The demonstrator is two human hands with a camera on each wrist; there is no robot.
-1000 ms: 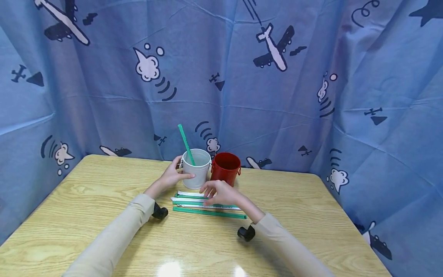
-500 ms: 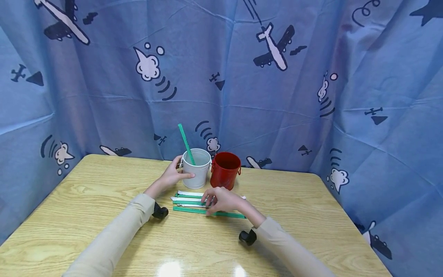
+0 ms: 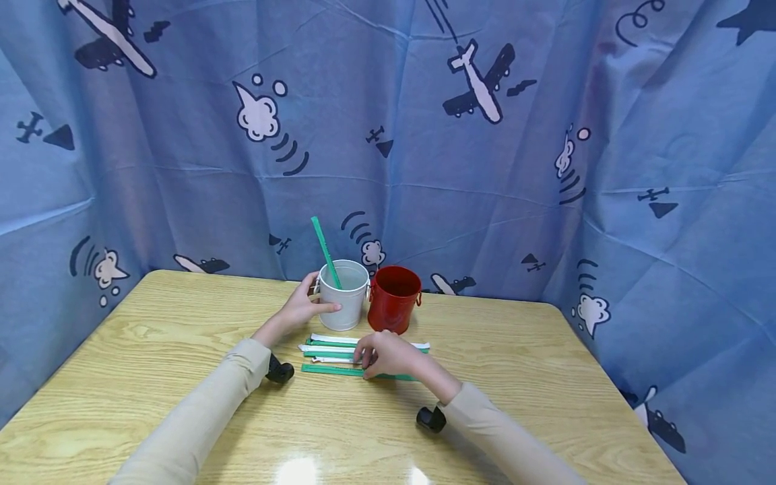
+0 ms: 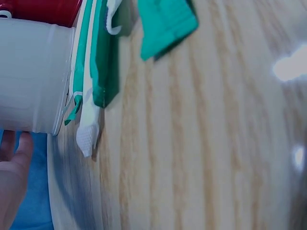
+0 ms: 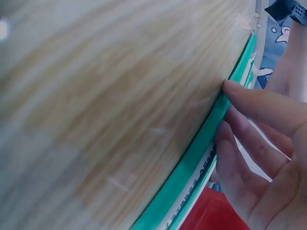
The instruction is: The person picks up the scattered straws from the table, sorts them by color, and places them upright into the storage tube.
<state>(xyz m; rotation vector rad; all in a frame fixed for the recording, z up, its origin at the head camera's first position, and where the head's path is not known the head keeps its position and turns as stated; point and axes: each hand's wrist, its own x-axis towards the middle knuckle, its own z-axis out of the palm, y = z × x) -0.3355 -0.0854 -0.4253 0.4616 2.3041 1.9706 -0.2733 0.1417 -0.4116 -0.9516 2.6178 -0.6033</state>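
My left hand [image 3: 303,303] holds the side of a white bucket [image 3: 344,306], thumb across its front; in the left wrist view, the fingers [image 4: 21,155] lie against its wall. One green wrapped straw [image 3: 325,249] leans inside this bucket. Several green and white wrapped straws [image 3: 330,348] lie side by side in front of it. My right hand [image 3: 388,353] pinches the nearest green straw [image 3: 330,370] around its middle. The right wrist view shows the thumb on the near edge of this green straw [image 5: 192,155] and the other fingers across from it.
A red bucket [image 3: 394,303] stands right beside the white one, behind the straws. The wooden table [image 3: 515,377] ends at a blue airplane-print curtain [image 3: 388,148] at the back and sides.
My right hand has come down and nearer, from over the middle straws to the front green straw. That straw has shifted and turned slightly. The left hand and both buckets stay in place.
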